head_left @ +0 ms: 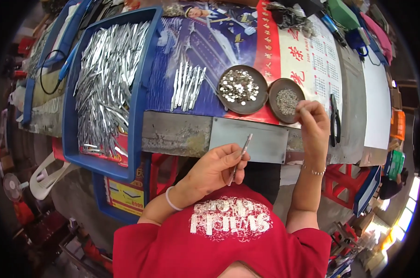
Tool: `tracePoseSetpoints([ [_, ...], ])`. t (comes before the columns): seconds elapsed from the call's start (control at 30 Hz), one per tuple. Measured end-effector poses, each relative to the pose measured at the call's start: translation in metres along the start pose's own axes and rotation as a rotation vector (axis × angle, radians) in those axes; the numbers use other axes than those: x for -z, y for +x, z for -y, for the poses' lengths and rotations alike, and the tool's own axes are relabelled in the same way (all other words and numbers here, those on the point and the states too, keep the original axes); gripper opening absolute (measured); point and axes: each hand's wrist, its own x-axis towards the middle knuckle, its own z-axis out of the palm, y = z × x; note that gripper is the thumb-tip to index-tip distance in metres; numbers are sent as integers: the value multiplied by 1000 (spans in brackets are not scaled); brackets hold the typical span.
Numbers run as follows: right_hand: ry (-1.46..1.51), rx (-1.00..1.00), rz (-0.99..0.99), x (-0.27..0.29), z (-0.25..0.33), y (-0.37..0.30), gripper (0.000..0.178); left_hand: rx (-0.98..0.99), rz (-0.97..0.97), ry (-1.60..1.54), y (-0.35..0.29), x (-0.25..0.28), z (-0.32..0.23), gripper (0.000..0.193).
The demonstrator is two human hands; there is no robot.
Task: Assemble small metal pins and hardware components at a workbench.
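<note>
My left hand (214, 167) is closed round a slim silver metal piece (247, 146), tilted, its upper end sticking out above the fingers. The piece looks like a narrow strip with a slightly pointed end; its exact kind is unclear. At the rim of a small brown dish (273, 111), my right hand (315, 124) has thumb and forefinger pinched together. Whatever may be between those fingertips is too small to make out. Tiny metal parts (288, 101) lie in that dish. Beside it, a larger brown dish (224, 95) holds small shiny round discs (239, 86).
A blue tray (136, 116) heaped with slim metal strips (109, 74) stands at the left. Several similar strips (187, 88) lie in a row on a printed poster (210, 51). A grey metal plate (248, 139) sits at the near table edge; black-handled pliers (334, 121) lie at the right.
</note>
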Motion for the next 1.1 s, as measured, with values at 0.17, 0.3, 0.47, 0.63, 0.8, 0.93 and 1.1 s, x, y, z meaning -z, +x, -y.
tracePoseSetpoints([
  [0.17, 123, -224, 255, -57, 11, -45, 13, 73, 42, -165, 3, 9, 4, 18],
  [0.3, 92, -211, 281, -67, 5, -61, 12, 86, 61, -200, 4, 8, 4, 17],
  [0.47, -125, -12, 295, -79, 2, -69, 10, 81, 36, -200, 2, 9, 3, 17],
  [0.63, -437, 242, 377, -82, 13, -68, 13, 55, 15, -151, -2, 6, 2, 18],
  [0.8, -412, 236, 326, -85, 7, -74, 17, 55, -1, -141, -2, 6, 2, 18],
  [0.93, -392, 255, 315, -85, 2, -76, 20, 50, 25, -127, -2, 7, 2, 19],
  [1.1, -595, 462, 253, -93, 2, -77, 22, 29, 29, -111, -3, 6, 1, 18],
])
